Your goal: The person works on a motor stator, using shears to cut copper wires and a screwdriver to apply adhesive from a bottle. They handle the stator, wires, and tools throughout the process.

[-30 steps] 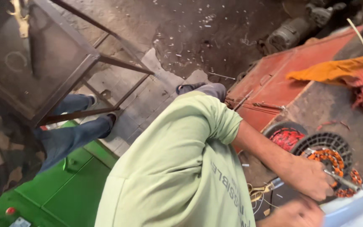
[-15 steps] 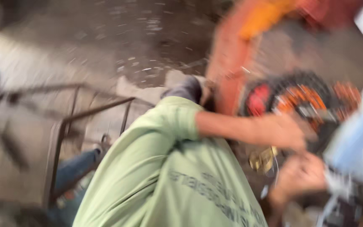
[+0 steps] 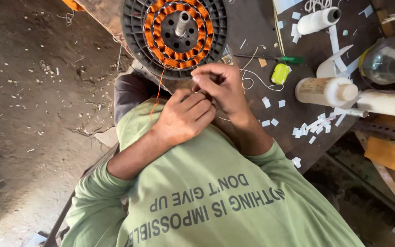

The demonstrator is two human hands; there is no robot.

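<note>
A black round motor stator (image 3: 174, 32) wound with orange copper coils lies on the dark bench (image 3: 257, 34), a metal shaft standing up in its middle. Just in front of its near rim my two hands meet. My left hand (image 3: 184, 116) is curled, its fingertips pinched against those of my right hand (image 3: 222, 84). A thin copper wire (image 3: 159, 89) runs from the winding down past my left hand to my green shirt. Where the wire ends between my fingers is hidden.
Right of my hands lie a green-handled screwdriver (image 3: 291, 59), a small yellow-green object (image 3: 280, 73), two white bottles (image 3: 325, 91), a white thread spool (image 3: 318, 20), a clear plastic bottle (image 3: 389, 61) and several white paper scraps. Dirt floor (image 3: 37, 114) lies to the left.
The view has swung from the floor and a metal frame to straight down on the bench. My hands have come together at the stator's near rim.
</note>
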